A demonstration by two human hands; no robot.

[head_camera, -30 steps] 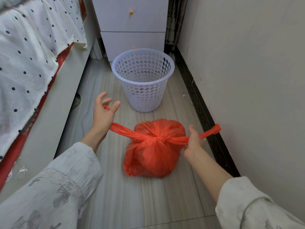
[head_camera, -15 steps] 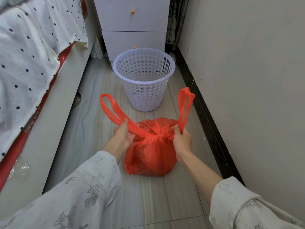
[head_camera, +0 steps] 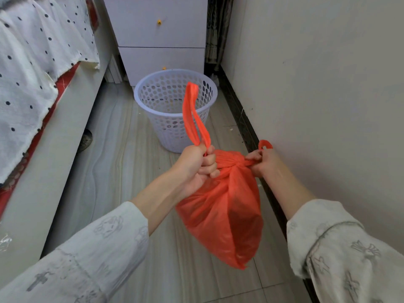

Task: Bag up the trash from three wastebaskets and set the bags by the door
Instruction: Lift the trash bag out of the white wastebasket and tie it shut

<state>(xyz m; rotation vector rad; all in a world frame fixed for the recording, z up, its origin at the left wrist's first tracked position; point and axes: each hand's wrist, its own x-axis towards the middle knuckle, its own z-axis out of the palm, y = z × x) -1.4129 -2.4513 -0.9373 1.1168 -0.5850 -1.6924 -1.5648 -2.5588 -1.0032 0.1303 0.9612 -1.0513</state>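
Though the knotted orange plastic trash bag (head_camera: 220,206) hides its contents, both hands grip it: the left hand (head_camera: 194,165) fisted around one handle loop, the right hand (head_camera: 263,161) pinching the other. Beyond, on the pale tiled floor (head_camera: 113,167), stands a white perforated plastic wastebasket (head_camera: 175,106), before a white drawer cabinet (head_camera: 159,38). Left, a polka-dot bedspread (head_camera: 28,68) runs out of view.

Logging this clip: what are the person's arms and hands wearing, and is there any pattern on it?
Both hands, left hand and right hand, are bare, with no gloves, and no rings or watch visible. Each forearm emerges from a loose off-white fabric sleeve printed with faint grey cross-like and winged motifs, pushed back from the wrists.
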